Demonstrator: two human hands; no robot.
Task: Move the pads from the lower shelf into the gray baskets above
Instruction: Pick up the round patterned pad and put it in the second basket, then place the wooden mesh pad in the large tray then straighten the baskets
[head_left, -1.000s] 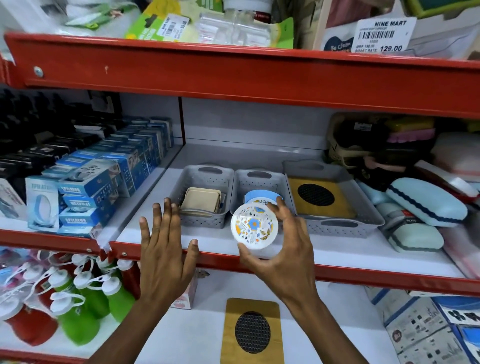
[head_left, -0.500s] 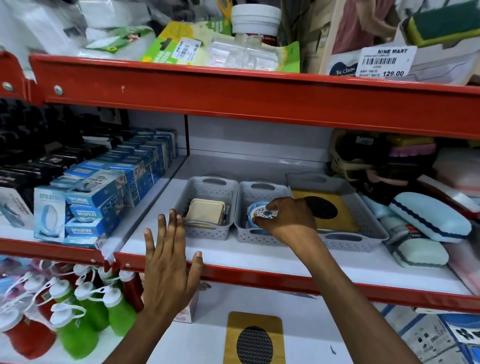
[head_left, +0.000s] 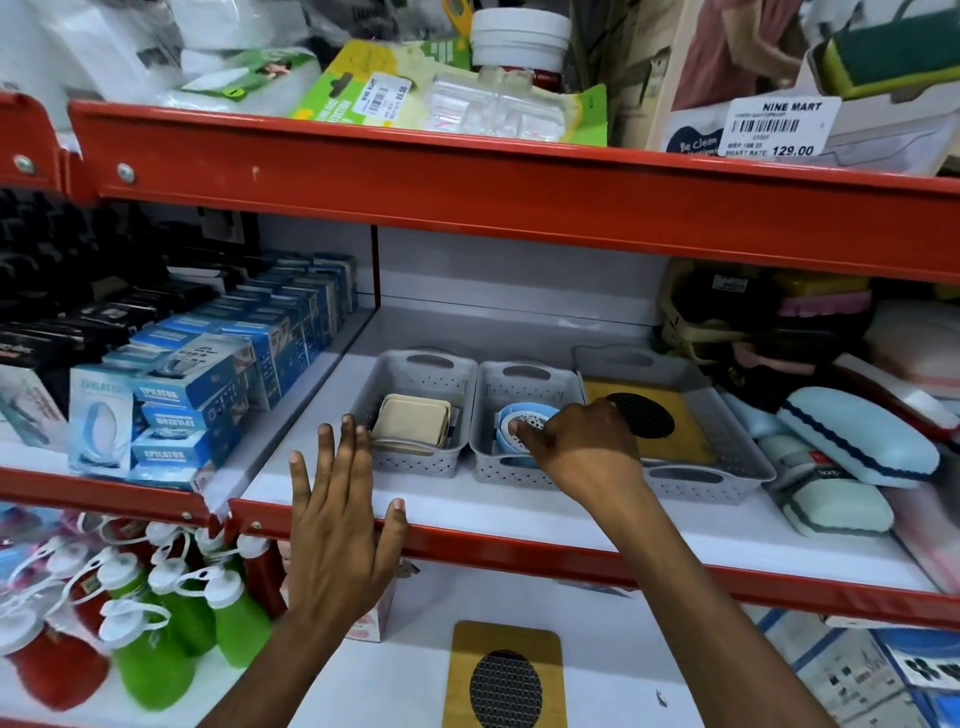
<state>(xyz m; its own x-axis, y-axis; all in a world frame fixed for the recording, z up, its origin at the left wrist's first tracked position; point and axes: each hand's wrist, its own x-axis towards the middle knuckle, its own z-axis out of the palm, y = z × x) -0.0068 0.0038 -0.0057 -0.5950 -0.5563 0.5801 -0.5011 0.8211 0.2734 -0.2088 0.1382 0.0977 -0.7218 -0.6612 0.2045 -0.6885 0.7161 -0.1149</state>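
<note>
Three gray baskets stand side by side on the middle shelf. My right hand (head_left: 582, 447) reaches into the middle basket (head_left: 519, 379), its fingers closed on a round patterned pad (head_left: 532, 422) that sits on blue round ones. The left basket (head_left: 410, 366) holds beige square pads (head_left: 413, 423). A yellow pad with a black mesh oval (head_left: 675, 431) fills the right basket (head_left: 727, 410). On the lower shelf lies another yellow pad with a mesh oval (head_left: 506, 675). My left hand (head_left: 337, 525) hovers flat, fingers spread, in front of the red shelf edge (head_left: 519, 545).
Blue boxes (head_left: 197, 384) are stacked left of the baskets, soft cases (head_left: 852, 441) crowd the right. Green and red bottles (head_left: 156, 613) stand at the lower left. The red upper shelf beam (head_left: 519, 192) hangs above the baskets.
My right hand carried the round patterned pad from in front of the shelf edge into the middle basket and lowered it onto the blue pads. My left hand stayed about where it was.
</note>
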